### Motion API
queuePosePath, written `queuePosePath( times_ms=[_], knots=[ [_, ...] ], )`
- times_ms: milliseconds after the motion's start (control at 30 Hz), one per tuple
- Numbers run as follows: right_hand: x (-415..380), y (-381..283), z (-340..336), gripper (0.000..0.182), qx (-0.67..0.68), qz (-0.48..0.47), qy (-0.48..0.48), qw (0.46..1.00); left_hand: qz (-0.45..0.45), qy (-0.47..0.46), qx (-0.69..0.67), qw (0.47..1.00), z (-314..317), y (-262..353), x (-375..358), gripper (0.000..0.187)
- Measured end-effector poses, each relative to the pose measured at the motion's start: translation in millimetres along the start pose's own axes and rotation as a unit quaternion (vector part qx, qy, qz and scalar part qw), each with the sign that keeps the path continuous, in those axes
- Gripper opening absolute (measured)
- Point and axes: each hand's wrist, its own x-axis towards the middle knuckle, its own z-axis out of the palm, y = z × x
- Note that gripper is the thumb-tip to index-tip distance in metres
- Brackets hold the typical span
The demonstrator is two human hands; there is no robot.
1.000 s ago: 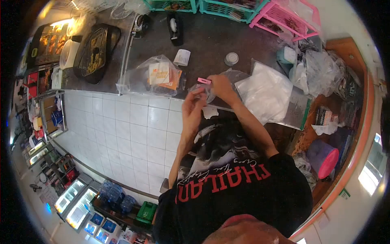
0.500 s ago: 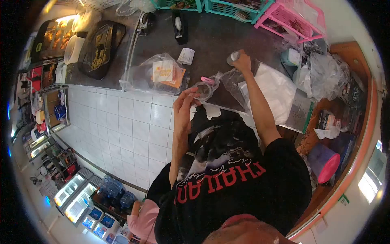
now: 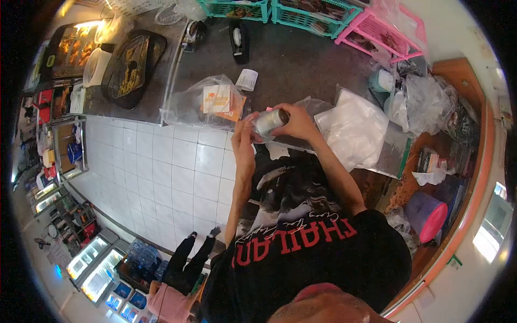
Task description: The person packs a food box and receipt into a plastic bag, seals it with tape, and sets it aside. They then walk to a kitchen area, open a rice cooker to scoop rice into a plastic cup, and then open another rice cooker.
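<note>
A silvery cylindrical container (image 3: pixel 266 123) lies tilted between my hands near the counter's front edge. My right hand (image 3: pixel 293 123) is wrapped round its right end. My left hand (image 3: pixel 245 133) holds a small clear plastic bag at the container's left end; the bag's mouth is partly hidden by the fingers. Just left of them, a large clear bag (image 3: pixel 180 103) lies on the counter with a white-and-orange card (image 3: pixel 217 98) on it. A printed paper slip (image 3: pixel 247 79) is behind. To the right rests a stack of white plastic bags (image 3: pixel 355 129).
A black tape dispenser (image 3: pixel 238 43) stands at the back, near teal baskets (image 3: pixel 318 19) and a pink basket (image 3: pixel 382 35). Black trays (image 3: pixel 132 70) with food are at left. Crumpled plastic (image 3: pixel 428 102) lies at right. Another person in a pink top (image 3: pixel 168 302) is at lower left.
My right hand has brought the container from the back of the counter to my left hand. The other person's dark-trousered legs now show at lower left. The view has shifted slightly.
</note>
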Motion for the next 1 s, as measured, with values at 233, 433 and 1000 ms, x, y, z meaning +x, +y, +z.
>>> queuePosePath(
  times_ms=[233,433,1000],
  knots=[
    [12.0,9.3,75.1,0.052,-0.286,-0.033,0.128,0.949,0.046,-0.099,-0.004,0.994,24.8,-10.7,-12.4,0.032],
    [0.8,-6.2,67.4,0.048,-0.325,-0.009,0.155,0.933,0.032,-0.078,-0.029,0.996,4.9,-12.3,-9.7,0.042],
    [-37.2,-34.4,-18.4,0.019,-0.066,0.011,0.259,0.964,-0.029,-0.052,0.0,0.998,-2.0,29.0,-6.2,0.027]
  ],
)
